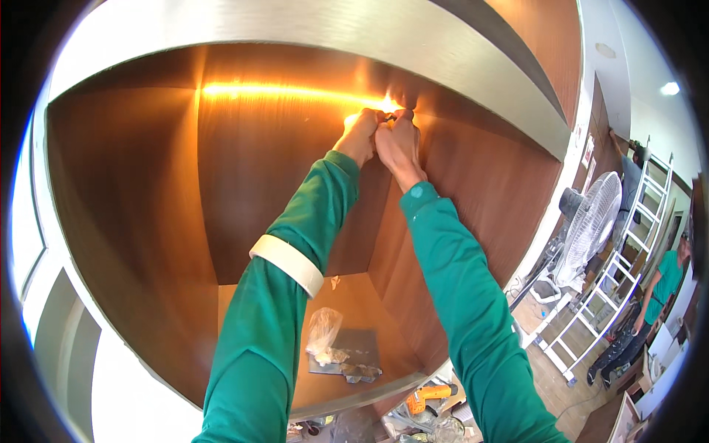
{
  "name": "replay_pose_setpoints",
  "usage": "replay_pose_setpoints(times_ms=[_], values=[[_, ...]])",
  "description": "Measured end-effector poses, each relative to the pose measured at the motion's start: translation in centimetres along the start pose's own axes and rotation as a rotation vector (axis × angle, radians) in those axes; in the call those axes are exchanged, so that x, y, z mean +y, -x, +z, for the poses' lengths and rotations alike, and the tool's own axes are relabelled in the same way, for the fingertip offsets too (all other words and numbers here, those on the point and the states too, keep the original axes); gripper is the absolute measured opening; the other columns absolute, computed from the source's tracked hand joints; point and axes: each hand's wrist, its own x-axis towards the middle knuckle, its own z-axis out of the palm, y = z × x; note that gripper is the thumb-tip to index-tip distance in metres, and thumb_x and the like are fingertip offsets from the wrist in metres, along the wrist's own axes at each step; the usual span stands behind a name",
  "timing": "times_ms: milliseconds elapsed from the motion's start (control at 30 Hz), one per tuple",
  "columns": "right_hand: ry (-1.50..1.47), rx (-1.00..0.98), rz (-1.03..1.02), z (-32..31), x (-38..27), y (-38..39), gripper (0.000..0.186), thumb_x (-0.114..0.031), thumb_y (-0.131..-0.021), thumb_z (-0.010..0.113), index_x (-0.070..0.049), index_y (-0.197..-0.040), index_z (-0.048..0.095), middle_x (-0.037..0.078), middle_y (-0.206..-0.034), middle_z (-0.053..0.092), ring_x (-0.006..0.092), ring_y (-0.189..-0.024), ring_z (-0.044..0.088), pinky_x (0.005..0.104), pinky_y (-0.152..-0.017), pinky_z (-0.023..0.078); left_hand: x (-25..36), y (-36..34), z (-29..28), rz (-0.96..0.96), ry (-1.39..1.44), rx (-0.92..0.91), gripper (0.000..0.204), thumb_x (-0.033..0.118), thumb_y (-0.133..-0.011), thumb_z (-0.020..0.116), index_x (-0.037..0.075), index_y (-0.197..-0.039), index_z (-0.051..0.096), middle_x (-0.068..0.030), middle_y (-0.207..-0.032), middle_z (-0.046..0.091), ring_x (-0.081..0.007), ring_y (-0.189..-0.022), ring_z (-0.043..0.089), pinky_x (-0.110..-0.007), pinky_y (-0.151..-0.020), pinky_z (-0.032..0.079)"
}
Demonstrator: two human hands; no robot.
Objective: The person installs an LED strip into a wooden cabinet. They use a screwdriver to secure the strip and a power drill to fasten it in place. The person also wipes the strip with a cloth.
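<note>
Both my arms, in green sleeves, reach up into a brown wood-lined niche (288,184). My left hand (359,136) and my right hand (399,145) meet at the upper back, at the right end of a glowing strip light (295,93). The fingers of both are closed and pinched together at the tips. A small dark bit shows between them, but glare and the fingers hide what it is. A roll of cream tape (286,264) is worn round my left forearm like a bracelet.
On the niche floor lie a crumpled clear plastic bag (323,328) and a dark flat sheet (356,344). Below the edge is a yellow-orange power tool (428,397) among clutter. A white fan (591,221), a ladder (605,292) and two people stand to the right.
</note>
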Motion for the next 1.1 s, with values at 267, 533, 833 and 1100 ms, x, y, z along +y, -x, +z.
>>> replay_pose_setpoints(times_ms=[267,533,833,1100], values=[[-0.547,0.066,0.297,-1.4,1.4,1.0,0.021,-0.007,-0.087,0.065,0.009,-0.101,0.063,0.014,-0.082,0.069,0.0182,-0.071,0.069,0.0306,-0.062,0.057,-0.5,-1.5,0.2,-0.241,-0.006,-0.023,0.018,0.008,-0.087,0.044,0.0,-0.095,0.058,-0.0143,-0.075,0.058,-0.0221,-0.049,0.051,-0.035,-0.041,0.042],[0.13,0.248,-0.254,-0.6,1.6,1.6,0.025,-0.009,-0.083,0.065,0.006,-0.104,0.063,0.025,-0.087,0.068,0.0422,-0.085,0.066,0.0449,-0.075,0.054,-0.4,-2.6,-0.1,-0.197,0.105,-0.019,0.019,0.009,-0.09,0.045,-0.001,-0.096,0.059,-0.0158,-0.077,0.059,-0.0241,-0.055,0.054,-0.039,-0.046,0.049],[-0.161,0.066,-0.008,-2.2,2.3,1.2,0.025,-0.013,-0.086,0.063,0.005,-0.104,0.064,0.024,-0.08,0.068,0.0393,-0.081,0.067,0.044,-0.073,0.053,0.8,2.8,3.4,-0.218,0.018,0.077,0.025,0.012,-0.092,0.037,-0.001,-0.097,0.058,-0.0104,-0.068,0.055,-0.0196,-0.047,0.047,-0.031,-0.04,0.039],[0.11,0.161,-0.341,-0.9,3.0,0.9,0.026,-0.006,-0.09,0.055,0.009,-0.11,0.06,0.021,-0.082,0.07,0.0281,-0.082,0.072,0.0393,-0.069,0.058,-0.3,-1.9,0.3,-0.237,0.035,0.03,0.019,0.008,-0.091,0.038,0.0,-0.093,0.054,-0.0117,-0.069,0.054,-0.0178,-0.047,0.047,-0.031,-0.037,0.039]])
